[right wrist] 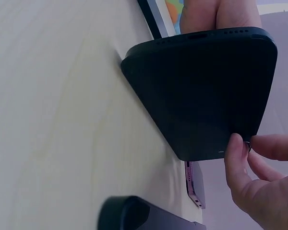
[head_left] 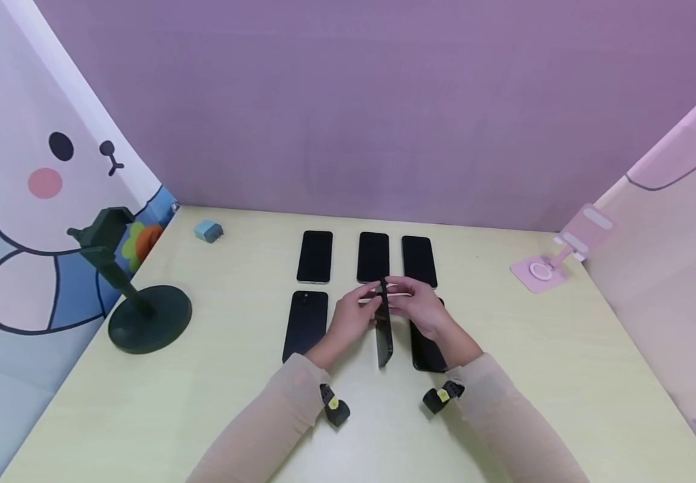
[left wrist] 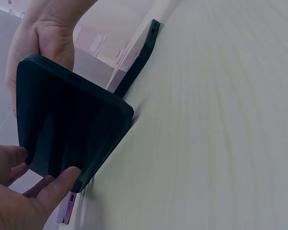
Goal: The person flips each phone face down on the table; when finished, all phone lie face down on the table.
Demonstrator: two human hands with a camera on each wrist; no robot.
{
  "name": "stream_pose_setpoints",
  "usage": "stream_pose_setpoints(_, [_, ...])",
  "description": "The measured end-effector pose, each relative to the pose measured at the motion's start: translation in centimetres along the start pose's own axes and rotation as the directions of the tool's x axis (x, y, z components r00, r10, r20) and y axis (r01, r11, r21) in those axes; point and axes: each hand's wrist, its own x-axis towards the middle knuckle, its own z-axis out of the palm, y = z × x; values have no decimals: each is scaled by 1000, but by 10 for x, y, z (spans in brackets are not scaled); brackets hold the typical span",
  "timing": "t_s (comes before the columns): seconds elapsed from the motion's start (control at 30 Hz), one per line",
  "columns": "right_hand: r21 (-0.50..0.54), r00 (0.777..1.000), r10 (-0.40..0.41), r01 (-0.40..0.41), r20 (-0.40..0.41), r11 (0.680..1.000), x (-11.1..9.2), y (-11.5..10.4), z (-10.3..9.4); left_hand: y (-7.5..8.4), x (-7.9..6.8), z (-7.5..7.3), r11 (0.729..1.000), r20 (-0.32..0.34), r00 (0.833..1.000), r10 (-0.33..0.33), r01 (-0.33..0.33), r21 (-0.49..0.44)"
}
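Between both hands a black smartphone (head_left: 383,332) stands on its long edge, seen nearly edge-on from above. My left hand (head_left: 352,316) pinches its far end from the left; in the left wrist view the thumb lies on the phone's dark, glossy face (left wrist: 72,120). From the other side my right hand (head_left: 423,307) pinches the same end, its fingers by a far corner of the dark back (right wrist: 201,96) in the right wrist view. Beneath the right wrist lies another black phone (head_left: 427,349), partly hidden. A phone with its camera bump upward (head_left: 306,324) lies left of the left hand.
Behind the hands lie three dark-screened phones: left (head_left: 315,257), middle (head_left: 373,256) and right (head_left: 419,260). A dark green stand (head_left: 150,319) is at the left, a small blue block (head_left: 209,231) at the back left, a pink phone stand (head_left: 539,272) at the back right.
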Motion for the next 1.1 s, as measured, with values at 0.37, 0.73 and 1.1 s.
stream_pose_setpoints(0.37, [-75,999,24,-21,41,997,3,6,9,9,0,-8,985,-55,997,57,-48,163])
stream_pose_setpoints(0.73, [-185,997,47,-34,67,982,7,16,13,24,2,-21,967,17,1000,19,-22,255])
stream_pose_setpoints(1.1, [-357,996,84,-86,-20,930,12,14,17,18,6,-36,938,24,999,-39,28,346])
